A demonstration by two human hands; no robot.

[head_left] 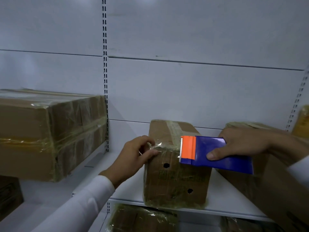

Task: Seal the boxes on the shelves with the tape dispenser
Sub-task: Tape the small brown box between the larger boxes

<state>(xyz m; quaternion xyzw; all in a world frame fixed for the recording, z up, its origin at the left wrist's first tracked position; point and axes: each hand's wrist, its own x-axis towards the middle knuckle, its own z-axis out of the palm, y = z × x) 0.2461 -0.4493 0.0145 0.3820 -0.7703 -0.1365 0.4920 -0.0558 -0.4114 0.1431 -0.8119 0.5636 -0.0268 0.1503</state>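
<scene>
Shelving unit: a white metal shelf [217, 210] carries the boxes at chest height, so the person works on them in place; a slotted upright [105, 81] divides the back panel.

Large box: a big taped carton [50, 134] sits well apart on the left bay, already wrapped in clear tape and out of the way.

Right box: another carton [275, 190] stands just beside the middle one on its right; it crowds the right arm and leaves little room to swing the tool that way.

Middle box: the small cardboard box [175, 178] stands upright at the front edge of the shelf, with two dark holes in its near face and tape already across its top. It looks to be the one being sealed now.

Lower boxes: tape-wrapped cartons [142, 220] show on the shelf below, partly hidden.

Tape dispenser: the blue dispenser with an orange blade guard [215, 154] is held over the box's upper right corner, its toothed edge pointing left, probably so the tape can run along the top edge.

Right hand: the right hand [242, 144] grips the dispenser body, fingers curled behind it and thumb pressed on the near face.

Left hand: the left hand [135, 156] pinches the loose end of clear tape [156, 145] at the box's top left corner, thumb and fingers closed on it, apparently anchoring it while the strip is pulled taut.
</scene>
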